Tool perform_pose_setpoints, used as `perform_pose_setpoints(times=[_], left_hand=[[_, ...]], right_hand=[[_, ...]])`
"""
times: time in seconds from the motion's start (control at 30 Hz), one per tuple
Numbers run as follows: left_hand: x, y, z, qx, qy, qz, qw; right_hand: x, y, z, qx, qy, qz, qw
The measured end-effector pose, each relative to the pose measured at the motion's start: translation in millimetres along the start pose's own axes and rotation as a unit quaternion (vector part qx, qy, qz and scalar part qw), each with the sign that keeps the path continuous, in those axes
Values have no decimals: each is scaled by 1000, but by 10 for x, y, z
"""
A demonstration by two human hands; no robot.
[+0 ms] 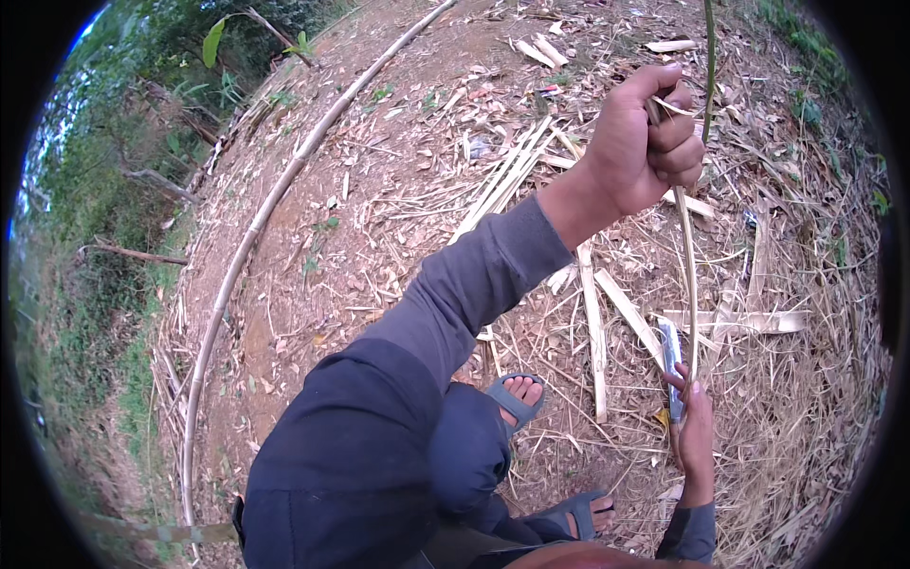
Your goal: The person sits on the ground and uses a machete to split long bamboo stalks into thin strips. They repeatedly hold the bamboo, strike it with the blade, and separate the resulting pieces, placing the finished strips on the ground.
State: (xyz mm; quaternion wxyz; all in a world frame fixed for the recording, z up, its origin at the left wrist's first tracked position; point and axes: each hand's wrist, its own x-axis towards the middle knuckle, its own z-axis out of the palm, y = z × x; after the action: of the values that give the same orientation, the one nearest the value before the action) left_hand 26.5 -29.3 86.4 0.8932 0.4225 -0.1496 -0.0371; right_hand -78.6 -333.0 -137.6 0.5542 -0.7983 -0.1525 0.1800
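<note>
The left hand [645, 147], at the upper right of the view, is closed in a tight fist around a long, thin, pale strip [690, 275]. The strip runs down from the fist, slightly bowed, to the right hand [697, 431], which lies nearer the body. A thin sliver [675, 107] projects from the fist between thumb and fingers. A green stem [709, 57] extends above the fist, just to its right; whether it is continuous with the strip cannot be told.

The right hand is partly closed, its thumb at the strip and its fingers curled across a knife [673, 356]. The knife's bright blade lies just left of the strip and points away from the body; its handle is hidden.

Beneath the strip, pale slats [592, 332] lie on leaf-strewn ground [379, 256]. A loose bundle [507, 175] of narrower lengths lies left of the left forearm's far end. A flat piece [768, 322] lies crosswise to the right of the blade, among dry straw [806, 427].

A long pole [251, 237] spans the ground at left, appearing curved; green plants [95, 275] border it beyond. Near the lower edge, two sandals [533, 403] are seen on the person's feet, below a dark trouser leg [464, 455].
</note>
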Motion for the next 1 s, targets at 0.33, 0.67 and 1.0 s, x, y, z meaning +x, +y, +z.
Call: perform_pose_setpoints(times=[0.33,0.67,1.0], left_hand=[[-31,-702,-890,201,343,-162,903],[-1507,-1996,-78,0,-86,-519,850],[-1470,-2125,-110,76,22,-487,870]], right_hand=[[-124,-299,285,365,-8,170,915],[158,-227,396,337,144,103,925],[220,492,161,37,72,103,991]])
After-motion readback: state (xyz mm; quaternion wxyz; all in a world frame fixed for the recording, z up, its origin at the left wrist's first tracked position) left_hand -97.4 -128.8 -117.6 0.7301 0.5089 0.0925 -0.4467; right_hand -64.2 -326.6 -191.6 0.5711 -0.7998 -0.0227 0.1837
